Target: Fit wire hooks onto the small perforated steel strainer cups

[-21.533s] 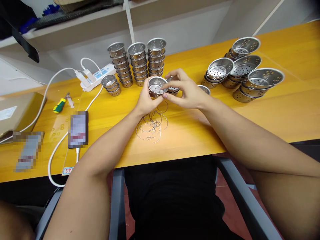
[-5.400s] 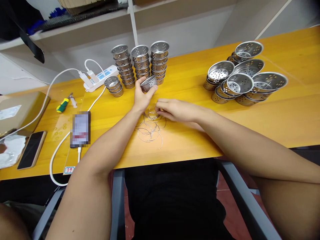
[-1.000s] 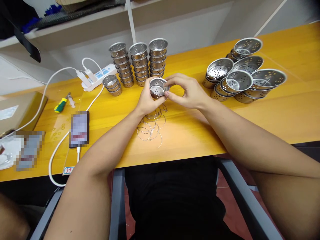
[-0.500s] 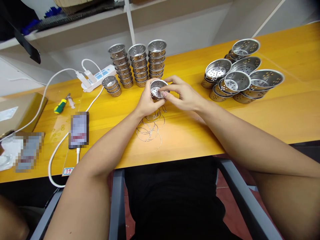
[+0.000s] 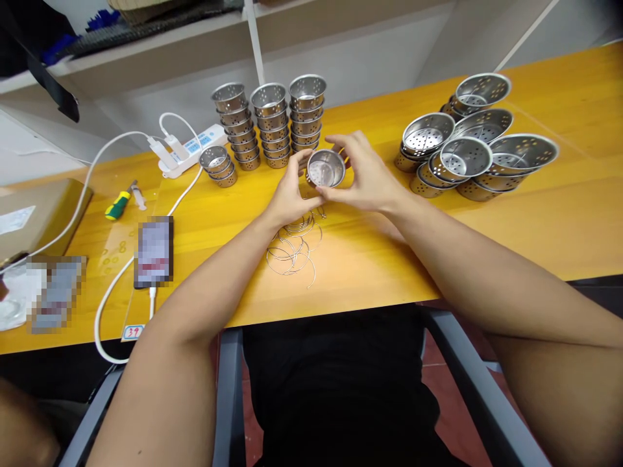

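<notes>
A small perforated stainless-steel cup (image 5: 326, 170) is tilted with its mouth toward me, above the table. My right hand (image 5: 367, 174) grips it, thumb at the near rim and fingers around the right side. Close against the cup's left side is my left hand (image 5: 291, 194), its fingers curved and apart from the thumb; whether the fingertips touch the rim I cannot tell. Below the hands lies a loose coil of thin wire (image 5: 292, 254) with a trailing end.
Behind the hands stand tall stacks of perforated cups (image 5: 270, 123), with a shorter stack (image 5: 217, 165) at their left. More nested cups (image 5: 464, 159) are grouped on the right. A power strip (image 5: 192, 150), phone (image 5: 154, 250), white cable and green-yellow screwdriver (image 5: 118, 206) lie left.
The cup has shifted right, out of my left hand's wrap. My right hand has gone from reaching its fingers into the cup to gripping its side.
</notes>
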A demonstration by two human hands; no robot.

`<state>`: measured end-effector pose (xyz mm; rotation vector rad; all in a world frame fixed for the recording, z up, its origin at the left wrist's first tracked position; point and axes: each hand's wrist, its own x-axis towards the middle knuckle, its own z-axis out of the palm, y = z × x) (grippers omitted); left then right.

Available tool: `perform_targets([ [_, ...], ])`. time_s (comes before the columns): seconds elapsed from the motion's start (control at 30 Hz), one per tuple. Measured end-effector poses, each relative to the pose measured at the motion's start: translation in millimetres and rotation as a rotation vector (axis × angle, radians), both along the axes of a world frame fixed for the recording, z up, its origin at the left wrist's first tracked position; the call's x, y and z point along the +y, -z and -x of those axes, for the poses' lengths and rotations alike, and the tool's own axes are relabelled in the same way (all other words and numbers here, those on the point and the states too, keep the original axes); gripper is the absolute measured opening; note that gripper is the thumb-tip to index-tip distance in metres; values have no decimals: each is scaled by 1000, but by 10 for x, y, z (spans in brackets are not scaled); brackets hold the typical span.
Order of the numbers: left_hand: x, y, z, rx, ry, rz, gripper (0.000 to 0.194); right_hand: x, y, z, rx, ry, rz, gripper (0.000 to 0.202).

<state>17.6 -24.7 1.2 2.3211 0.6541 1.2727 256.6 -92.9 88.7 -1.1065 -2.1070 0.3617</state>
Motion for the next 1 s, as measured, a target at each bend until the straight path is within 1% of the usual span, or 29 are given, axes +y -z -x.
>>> perform_targets([
  [0.1, 53, 25, 42, -14, -75, 11, 99, 182, 129, -216, -19, 153, 11, 91],
  [0.17, 78, -12, 87, -42, -125, -1, 90, 326, 248, -376, -27, 192, 44, 85],
  [0.2, 82, -59, 117, -58, -151, -14, 86, 393, 307, -446, -24, 199, 53, 84],
  [0.27, 70, -213, 194, -88, -216, -38, 80, 501, 406, -545, -36, 252, 80, 81],
  [0.33, 55, -427, 304, -143, -334, -60, 76, 563, 467, -581, -80, 324, 120, 82],
  [0.43, 107, -733, 558, -221, -570, -95, 72, 576, 487, -556, -149, 388, 169, 82],
  [0.5, 231, -840, 794, -223, -708, -103, 72, 541, 456, -522, -181, 398, 194, 81],
  [0.53, 313, -856, 927, -208, -750, -102, 70, 512, 426, -503, -196, 401, 201, 82],
  [0.6, 481, -829, 1199, -114, -739, -74, 58, 428, 339, -456, -220, 395, 174, 86],
  [0.63, 550, -799, 1325, -74, -743, -48, 51, 376, 286, -425, -224, 379, 133, 87],
  [0.67, 601, -766, 1435, -66, -782, -5, 49, 318, 230, -387, -216, 349, 79, 86],
  [0.7, 631, -737, 1526, -69, -828, 56, 54, 258, 175, -342, -200, 306, 28, 82],
  [0.73, 640, -715, 1593, -82, -865, 126, 63, 198, 124, -293, -182, 257, -8, 77],
  [0.8, 611, -694, 1656, -132, -952, 242, 81, 91, 48, -192, -166, 163, -42, 70],
  [0.87, 553, -693, 1642, -173, -1016, 304, 90, 19, 14, -110, -178, 82, -47, 67],
  [0.93, 499, -688, 1589, -207, -1042, 330, 94, -14, 12, -63, -205, 11, -31, 63],
  [1.0, 461, -666, 1526, -249, -1031, 343, 94, -18, 26, -48, -245, -47, 3, 58],
])
